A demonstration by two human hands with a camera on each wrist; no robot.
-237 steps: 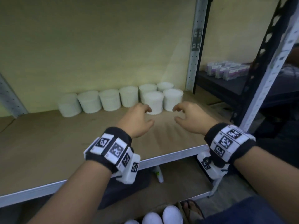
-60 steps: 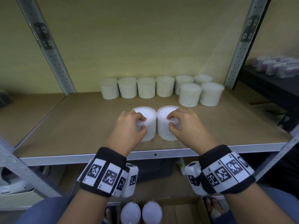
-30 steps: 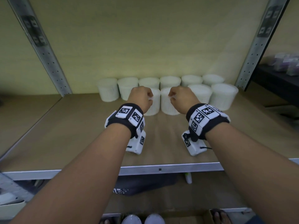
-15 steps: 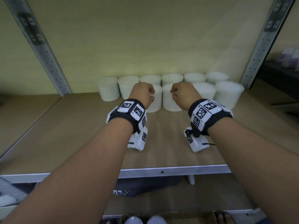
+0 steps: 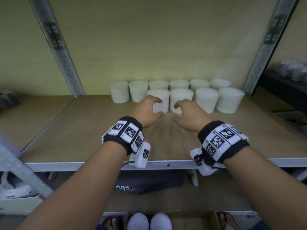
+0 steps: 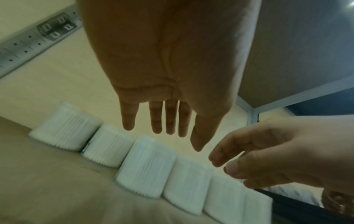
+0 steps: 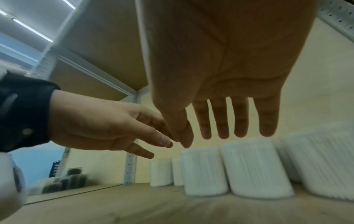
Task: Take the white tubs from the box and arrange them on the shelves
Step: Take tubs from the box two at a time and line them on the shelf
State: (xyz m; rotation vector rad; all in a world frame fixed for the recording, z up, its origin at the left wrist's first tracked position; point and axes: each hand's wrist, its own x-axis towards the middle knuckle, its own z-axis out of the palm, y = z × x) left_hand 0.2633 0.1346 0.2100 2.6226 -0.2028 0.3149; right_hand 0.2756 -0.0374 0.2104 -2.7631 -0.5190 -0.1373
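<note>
White ribbed tubs stand in two rows at the back of the wooden shelf [image 5: 83,130]: several in the back row [image 5: 119,92] and several in the front row. The two leftmost front tubs [image 5: 159,97] [image 5: 181,95] stand just beyond my hands. My left hand [image 5: 157,107] and right hand [image 5: 176,112] hover side by side, fingers relaxed, holding nothing. The left wrist view shows my left hand [image 6: 162,121] spread above the tubs [image 6: 147,166]. In the right wrist view my right hand [image 7: 229,121] is empty too. Two more tubs [image 5: 137,221] sit in the box [image 5: 191,219] below.
Grey perforated uprights [image 5: 56,45] [image 5: 272,39] frame the bay. The shelf's metal front rail [image 5: 167,165] runs under my wrists. A dark bag [image 5: 149,185] and a small white bottle [image 5: 194,179] lie on the lower level. A dark shelf with purple packs [image 5: 294,70] is at right.
Both hands have let go of the two tubs they pushed into the front row and drawn back toward me, fingers now spread. The two tubs stay standing beside the others.
</note>
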